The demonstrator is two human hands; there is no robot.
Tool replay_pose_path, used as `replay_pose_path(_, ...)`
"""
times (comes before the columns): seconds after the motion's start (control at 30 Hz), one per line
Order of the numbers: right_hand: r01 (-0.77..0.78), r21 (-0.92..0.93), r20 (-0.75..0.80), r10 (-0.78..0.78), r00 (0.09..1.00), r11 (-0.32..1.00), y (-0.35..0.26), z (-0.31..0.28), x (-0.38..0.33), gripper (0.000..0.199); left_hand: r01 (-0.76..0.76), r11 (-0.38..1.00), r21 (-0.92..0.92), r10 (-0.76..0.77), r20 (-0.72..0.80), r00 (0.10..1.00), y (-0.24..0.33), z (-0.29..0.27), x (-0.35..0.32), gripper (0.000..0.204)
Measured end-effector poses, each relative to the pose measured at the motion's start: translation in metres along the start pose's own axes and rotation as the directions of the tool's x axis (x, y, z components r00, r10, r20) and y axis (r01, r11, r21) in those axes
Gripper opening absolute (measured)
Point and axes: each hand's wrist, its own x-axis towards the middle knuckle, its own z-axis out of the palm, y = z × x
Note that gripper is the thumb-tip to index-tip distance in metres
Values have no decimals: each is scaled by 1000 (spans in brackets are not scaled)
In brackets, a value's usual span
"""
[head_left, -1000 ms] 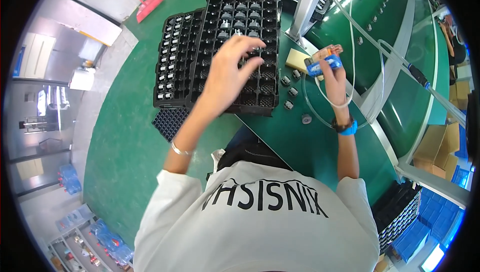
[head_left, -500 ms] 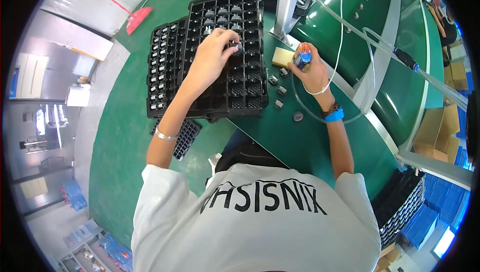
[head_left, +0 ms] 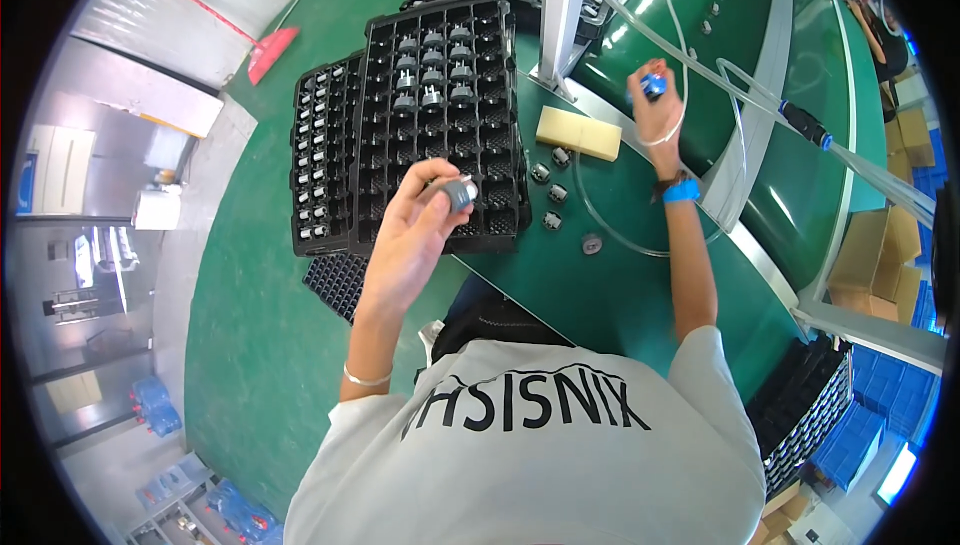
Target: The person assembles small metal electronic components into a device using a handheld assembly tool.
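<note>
My left hand (head_left: 412,225) is closed on a small round grey part (head_left: 459,193) with a pale face, held over the near edge of a black compartment tray (head_left: 375,145). Further up this tray sit several grey parts (head_left: 432,75), some with upright metal prongs. My right hand (head_left: 657,110) is raised beside the green conveyor, its fingers wrapped round a blue cylinder (head_left: 654,86) with an orange end. What kind of tool it is cannot be made out. Below that hand, a yellow foam block (head_left: 579,133) lies on the green tabletop.
Several metal-and-black parts (head_left: 552,220) and a round grey piece (head_left: 592,244) lie right of the tray. A second filled tray (head_left: 322,160) is at its left. A metal post (head_left: 560,20) and clear hoses (head_left: 690,65) stand near my right hand, beside the conveyor (head_left: 640,30).
My left hand has come back toward me from the tray's middle, with the grey part in its fingers. My right hand has moved away from the foam block, up and right, still gripping the blue cylinder.
</note>
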Motion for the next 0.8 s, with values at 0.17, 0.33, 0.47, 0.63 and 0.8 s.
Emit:
replay_pose_path(0.17,-2,-414,-90,-39,995,910,52,-17,43,33,-1,1000,-2,1,-32,999,-5,6,-10,28)
replay_pose_path(0.33,155,-464,-115,-232,966,872,65,-27,51,36,-6,999,35,7,-18,1000,-9,9,-6,26)
replay_pose_path(0.47,170,-159,-70,-183,981,973,19,-26,21,35,-106,991,86,107,-9,994,-14,18,-1,26)
replay_pose_path(0.63,-650,691,622,199,758,317,-114,-25,-56,32,-287,942,175,271,109,956,-21,27,11,22)
replay_pose_path(0.8,-852,489,863,38,503,188,-155,-42,-81,39,-318,926,204,284,179,942,-21,34,13,23)
